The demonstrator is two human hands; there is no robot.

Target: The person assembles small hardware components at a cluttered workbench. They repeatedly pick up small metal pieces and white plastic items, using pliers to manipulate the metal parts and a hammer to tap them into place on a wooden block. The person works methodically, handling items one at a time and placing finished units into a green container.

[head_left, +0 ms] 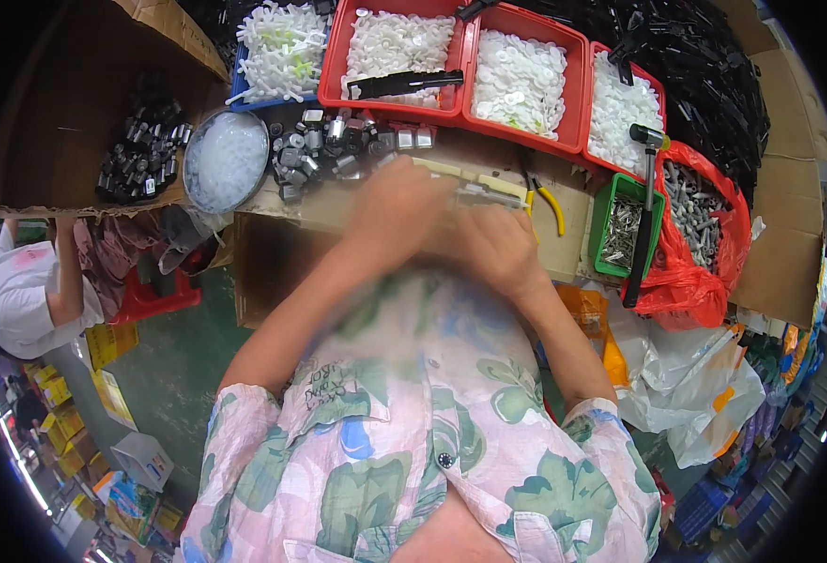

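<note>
Closest in, the floral shirt, bare forearms reaching up out of its sleeves to the desk. Here's the left hand, blurred, fingers bent, right by the left end of a cream strip; whether it grips anything, I can't tell. And the right hand, fingers curled in, just below that strip's other end, its hold hidden too. The strip itself lies slantwise beyond the hands, a shinier piece along its near side.

Just to the right, pliers with yellow handles. Further right, a green tray of small metal pins, and a hammer lying right across it, black handle towards us! Beside that, a red bag, open and full of grey plugs.

Over on the left, shiny metal cylinders in a loose pile, then a round tub with whitish contents, next to a cardboard box with more dark cylinders inside.

Along the back, a row: a blue tray of white pegs, then three red trays of white pieces, a black part across the leftmost. Behind on the right, a big heap of black parts.
</note>
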